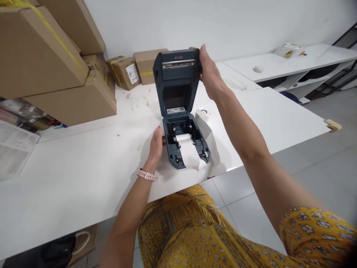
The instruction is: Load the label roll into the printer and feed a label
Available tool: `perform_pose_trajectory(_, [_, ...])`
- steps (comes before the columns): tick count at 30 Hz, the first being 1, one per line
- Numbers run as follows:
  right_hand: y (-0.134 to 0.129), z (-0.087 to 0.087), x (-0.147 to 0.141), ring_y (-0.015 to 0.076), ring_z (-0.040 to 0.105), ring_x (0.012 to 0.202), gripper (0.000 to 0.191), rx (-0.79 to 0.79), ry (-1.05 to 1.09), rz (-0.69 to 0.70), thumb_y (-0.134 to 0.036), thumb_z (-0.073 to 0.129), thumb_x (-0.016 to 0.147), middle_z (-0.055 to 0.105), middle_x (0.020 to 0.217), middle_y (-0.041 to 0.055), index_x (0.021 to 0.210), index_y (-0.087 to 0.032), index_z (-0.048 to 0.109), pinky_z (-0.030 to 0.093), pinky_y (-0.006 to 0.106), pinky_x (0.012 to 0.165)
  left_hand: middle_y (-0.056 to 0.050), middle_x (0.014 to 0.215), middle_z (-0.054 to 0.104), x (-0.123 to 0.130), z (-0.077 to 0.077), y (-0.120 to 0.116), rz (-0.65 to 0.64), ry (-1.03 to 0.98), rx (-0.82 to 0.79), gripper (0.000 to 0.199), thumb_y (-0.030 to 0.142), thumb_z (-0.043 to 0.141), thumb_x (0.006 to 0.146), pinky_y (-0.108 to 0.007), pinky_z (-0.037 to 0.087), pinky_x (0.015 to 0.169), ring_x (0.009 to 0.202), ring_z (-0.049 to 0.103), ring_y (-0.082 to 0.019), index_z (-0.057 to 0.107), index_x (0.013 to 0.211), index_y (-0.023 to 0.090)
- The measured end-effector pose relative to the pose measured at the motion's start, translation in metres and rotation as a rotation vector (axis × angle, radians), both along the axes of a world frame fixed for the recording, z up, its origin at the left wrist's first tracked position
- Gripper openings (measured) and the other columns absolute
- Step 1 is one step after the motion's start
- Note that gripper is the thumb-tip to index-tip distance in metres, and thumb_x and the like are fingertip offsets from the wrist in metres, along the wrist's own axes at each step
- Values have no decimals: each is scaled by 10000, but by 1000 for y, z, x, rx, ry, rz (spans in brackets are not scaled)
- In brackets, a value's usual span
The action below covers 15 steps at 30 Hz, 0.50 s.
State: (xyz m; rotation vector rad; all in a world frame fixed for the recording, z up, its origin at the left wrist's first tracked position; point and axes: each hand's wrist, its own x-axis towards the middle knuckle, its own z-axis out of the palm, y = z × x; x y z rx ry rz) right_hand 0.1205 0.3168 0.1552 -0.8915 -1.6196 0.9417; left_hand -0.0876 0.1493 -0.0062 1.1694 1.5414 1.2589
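A dark blue-grey label printer (208, 150) stands on the white table with its lid (178, 80) raised. White label paper (190, 152) runs from inside the printer over its front edge. My right hand (209, 74) grips the raised lid at its upper right edge, with some fingers hidden behind it. My left hand (156, 146) rests against the left side of the printer's base; its fingers lie along the side and are partly hidden. Behind the printer's right side lies a paper roll (203, 114), with a loose strip (212, 143) trailing forward.
Cardboard boxes (78, 96) are stacked at the left, with smaller boxes (122, 72) by the wall. A printed sheet (16, 149) lies far left. On the right, a white shelf unit (267, 69) holds a label roll (290, 51). The table's front edge runs close to my body.
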Motion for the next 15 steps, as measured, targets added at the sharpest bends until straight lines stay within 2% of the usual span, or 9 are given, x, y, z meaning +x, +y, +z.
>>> perform_pose_trajectory(2, [-25,-12,5,171,621,1240,666,108,35,-57,-718,249,1071,733,1310,-14,1332,-262,659,478,373,1164,-164,1609,520,-3,-2,3,83,-93,-19,790,743,387,990,-466,570,1055,1360,623,-316,451,1586,227])
perform_pose_trajectory(4, [-68,-30,17,192,665,1141,715,201,32,-91,-695,208,1083,756,1221,25,1212,-215,722,515,398,1114,-165,1583,540,-6,0,5,175,-126,33,741,697,411,999,-445,564,1059,1354,622,-299,474,1563,221])
perform_pose_trajectory(5, [-92,-41,24,208,691,1097,699,203,7,-61,-675,210,1090,763,1203,30,1173,-226,739,540,421,1083,-164,1563,557,-6,3,5,216,-125,84,708,671,420,1004,-439,556,1067,1356,619,-292,493,1544,217])
perform_pose_trajectory(8, [-152,-78,42,249,596,1379,499,301,-147,22,-574,332,1106,707,1391,8,1222,-312,740,422,490,1240,-141,1527,593,-5,18,-3,280,-90,292,620,625,437,1015,-443,525,1104,1361,612,-277,548,1485,235])
perform_pose_trajectory(11, [-185,-110,51,262,463,1525,314,318,-258,28,-481,520,1070,614,1536,-17,1295,-376,711,336,564,1303,-91,1528,603,5,35,-22,203,0,446,540,606,516,1001,-472,443,1202,1430,553,-274,613,1411,268])
perform_pose_trajectory(13, [-194,-125,51,277,392,1578,373,195,-240,24,-471,583,1043,498,1648,-17,1405,-399,639,337,586,1303,-68,1586,555,15,41,-38,84,28,391,554,586,619,962,-501,359,1270,1519,457,-290,602,1430,290])
perform_pose_trajectory(15, [-198,-134,50,296,336,1610,526,35,-166,11,-518,607,1021,380,1723,-8,1528,-415,513,362,590,1293,-65,1678,447,27,41,-54,-28,-18,249,712,555,731,900,-519,313,1301,1583,367,-311,505,1530,312])
